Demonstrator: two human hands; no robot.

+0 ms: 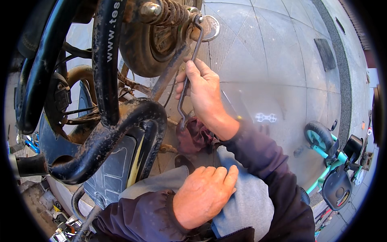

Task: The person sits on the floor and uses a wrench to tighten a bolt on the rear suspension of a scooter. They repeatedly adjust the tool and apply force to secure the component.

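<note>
My right hand (203,86) is closed around a long bent ring spanner (182,97). The upper end of the spanner sits at a bolt (199,19) beside the rusty coil spring (171,14) of a scooter-like vehicle. Its lower end is against a crumpled dark red cloth (195,139). Over my grey-clad knee (244,191) rests my left hand (205,193), back upward. Its fingers are curled, and the fingertips and palm are hidden. A small dirty wheel (135,54) lies left of the spanner.
The worn black tube frame (102,141) and a dark footboard (115,169) fill the left side. A turquoise child's bike (322,149) stands at the right on grey paving (278,52). A dark flat piece (325,54) lies farther off. Assorted tools and parts (66,226) sit at lower left.
</note>
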